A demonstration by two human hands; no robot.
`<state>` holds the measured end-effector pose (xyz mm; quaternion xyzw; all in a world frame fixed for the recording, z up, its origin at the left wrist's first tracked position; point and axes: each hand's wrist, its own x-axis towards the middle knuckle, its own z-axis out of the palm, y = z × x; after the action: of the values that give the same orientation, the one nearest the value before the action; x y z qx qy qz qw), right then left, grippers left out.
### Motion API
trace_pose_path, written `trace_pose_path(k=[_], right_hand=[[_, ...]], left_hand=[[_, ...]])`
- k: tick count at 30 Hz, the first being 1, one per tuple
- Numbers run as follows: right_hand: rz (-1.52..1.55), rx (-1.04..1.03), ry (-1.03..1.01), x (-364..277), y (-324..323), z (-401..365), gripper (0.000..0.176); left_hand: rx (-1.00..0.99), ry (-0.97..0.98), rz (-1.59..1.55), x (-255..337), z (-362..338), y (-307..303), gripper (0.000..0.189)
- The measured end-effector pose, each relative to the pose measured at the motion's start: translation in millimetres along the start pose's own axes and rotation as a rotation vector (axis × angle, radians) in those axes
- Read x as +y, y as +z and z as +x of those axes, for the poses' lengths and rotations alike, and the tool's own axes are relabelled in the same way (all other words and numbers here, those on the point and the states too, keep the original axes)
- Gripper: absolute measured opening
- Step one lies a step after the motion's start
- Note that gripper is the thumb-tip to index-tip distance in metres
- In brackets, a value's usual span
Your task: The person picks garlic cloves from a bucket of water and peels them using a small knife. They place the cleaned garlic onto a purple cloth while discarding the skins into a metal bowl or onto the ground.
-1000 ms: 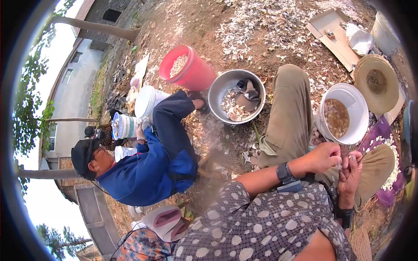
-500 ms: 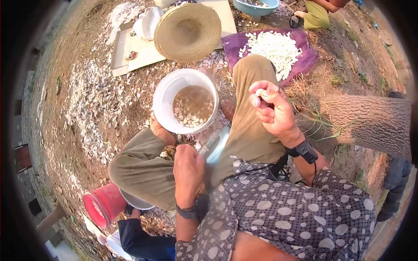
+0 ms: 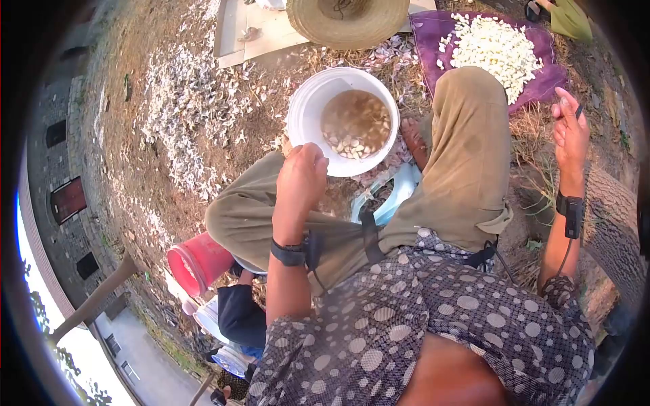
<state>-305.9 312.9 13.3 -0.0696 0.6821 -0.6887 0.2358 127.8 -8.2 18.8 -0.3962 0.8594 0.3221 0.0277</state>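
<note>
My left hand [image 3: 302, 176] is at the near left rim of a white bucket [image 3: 308, 111], its fingers curled in and their tips hidden. Brown water [image 3: 352, 111] fills the bottom of the bucket, with pale garlic cloves [image 3: 352, 144] gathered on its near side. Out to the right, my right hand [image 3: 571, 132] is raised beside a purple cloth [image 3: 428, 47], its fingers loosely apart and no clove visible in them. A pile of peeled white cloves [image 3: 494, 54] lies on that cloth.
A straw hat [image 3: 349, 24] lies on cardboard [image 3: 271, 37] at the top. Papery skins [image 3: 183, 108] litter the ground. A red bucket [image 3: 203, 260] and another person's dark sleeve [image 3: 240, 314] are at lower left, a tree trunk [image 3: 613, 216] at right. A light blue item [image 3: 399, 193] lies between my legs.
My right hand has swung out to the right, past the purple cloth; the clove pinched in it no longer shows. My left hand has moved up to the bucket rim. The view has shifted.
</note>
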Motion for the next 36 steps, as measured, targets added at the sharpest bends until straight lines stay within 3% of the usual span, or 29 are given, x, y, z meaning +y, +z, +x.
trace_pose_path(k=[4, 7, 9, 10, 13, 16, 17, 18, 20, 23, 27, 29, 30, 32, 34, 36], right_hand=[[-0.063, 0.117, 0.135, 8, -4, -54, 0.028], [-0.128, 0.176, 0.346, 7, -9, -145, 0.018], [-0.236, 0.147, 0.434, 25, -50, -204, 0.015], [-0.258, 0.264, 0.507, 19, -48, -229, 0.014], [-0.265, 0.452, 0.604, -5, -43, -268, 0.012], [-0.345, 0.603, 0.497, -6, -50, -275, 0.010], [-0.391, 0.655, 0.434, -4, -52, -275, 0.010], [-0.422, 0.662, 0.531, -16, -39, -266, 0.009], [-0.434, 0.645, 0.540, -10, -40, -273, 0.009], [-0.386, 0.597, 0.572, -8, -15, -261, 0.009], [-0.237, 0.584, 0.534, 2, 0, -236, 0.011], [-0.167, 0.584, 0.539, -1, 9, -212, 0.011], [-0.179, 0.585, 0.516, -6, 23, -197, 0.014], [-0.128, 0.466, 0.402, -15, 42, -169, 0.015], [-0.085, 0.341, 0.267, -16, 54, -147, 0.017], [-0.056, 0.208, 0.133, -17, 68, -127, 0.019]], left_hand=[[-0.040, 0.071, 0.099, -7, 47, -13, 0.013], [-0.111, 0.156, 0.134, -9, 74, -26, 0.014], [-0.165, 0.247, 0.110, -17, 100, -22, 0.014], [-0.262, 0.131, 0.177, -8, 117, -20, 0.014], [-0.415, 0.145, 0.379, -34, 171, 26, 0.012], [-0.472, 0.128, 0.326, -53, 186, 80, 0.020], [-0.478, 0.105, 0.354, -76, 189, 106, 0.023], [-0.467, 0.060, 0.409, -113, 189, 136, 0.027], [-0.440, -0.037, 0.528, -173, 185, 184, 0.036], [-0.534, -0.118, 0.403, -160, 181, 188, 0.038], [-0.920, -0.056, 0.489, -176, 179, 208, 0.032], [-1.051, -0.029, 0.515, -144, 183, 185, 0.030], [-0.906, -0.234, 0.328, -127, 183, 168, 0.027], [-0.742, -0.019, 0.238, -132, 190, 152, 0.027], [-0.584, -0.022, 0.057, -125, 174, 128, 0.027], [-0.418, -0.214, -0.216, -83, 157, 82, 0.026]])
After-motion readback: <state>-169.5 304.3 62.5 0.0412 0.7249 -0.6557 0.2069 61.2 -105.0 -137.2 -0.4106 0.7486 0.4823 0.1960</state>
